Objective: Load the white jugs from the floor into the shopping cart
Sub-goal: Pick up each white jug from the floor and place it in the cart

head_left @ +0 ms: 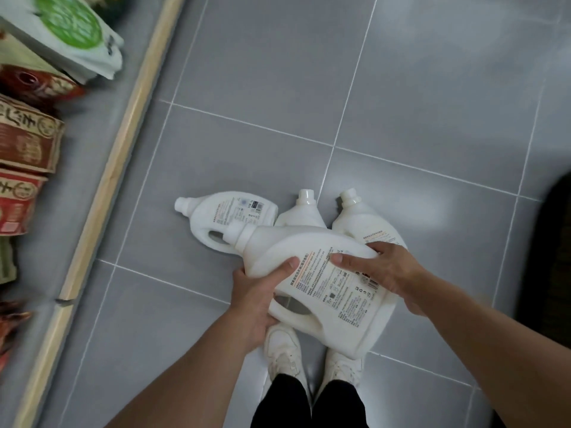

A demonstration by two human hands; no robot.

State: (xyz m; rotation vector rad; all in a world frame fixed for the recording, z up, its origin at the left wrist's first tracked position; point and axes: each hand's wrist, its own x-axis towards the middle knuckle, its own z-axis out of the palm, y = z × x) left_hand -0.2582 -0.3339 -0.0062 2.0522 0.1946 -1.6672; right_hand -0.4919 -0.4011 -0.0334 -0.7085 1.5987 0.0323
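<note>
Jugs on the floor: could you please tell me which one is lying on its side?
The leftmost jug, cap pointing left and handle showing; the middle jug and right jug appear to stand cap-up.

Grey floor tiles [401, 88] with pale grout lines fill most of the room. A light wooden strip [123, 143] edges a low shelf on the left, where a white and green bag [68, 32] lies above blurred red and brown packets [24, 143].
</note>
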